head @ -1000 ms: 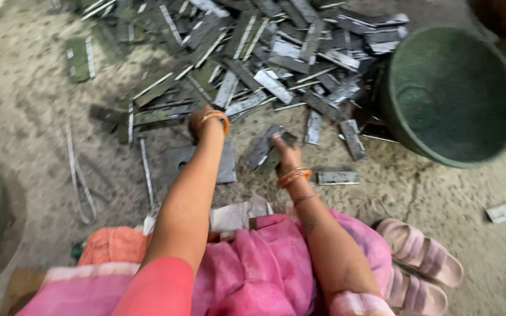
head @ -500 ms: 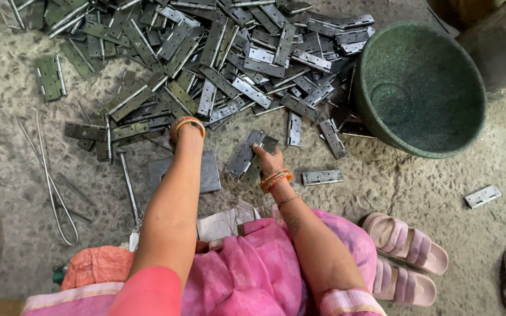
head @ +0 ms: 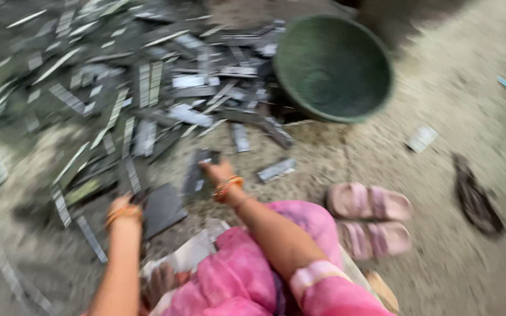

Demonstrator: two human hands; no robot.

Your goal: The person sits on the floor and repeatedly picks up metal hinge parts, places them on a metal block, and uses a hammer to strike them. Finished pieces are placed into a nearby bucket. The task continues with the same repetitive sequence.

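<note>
The view is blurred by motion. A large heap of flat grey metal strips (head: 147, 99) covers the sandy ground ahead. My right hand (head: 216, 174), with orange bangles at the wrist, rests on a dark metal piece (head: 196, 172) at the heap's near edge and seems to grip it. My left hand (head: 123, 209), also bangled, lies lower left beside a dark flat plate (head: 162, 208); its fingers are too smeared to read. Pink clothing (head: 247, 269) covers my lap.
A round dark green basin (head: 332, 67) stands at the heap's right edge. A pair of pink sandals (head: 370, 219) lies right of my lap. A single strip (head: 276, 169), a small pale piece (head: 421, 138) and a dark rag (head: 477, 199) lie on the sand.
My left hand has drawn back from the heap toward my lap. My right hand stays on the dark piece. The view has swung, putting the basin near the top centre.
</note>
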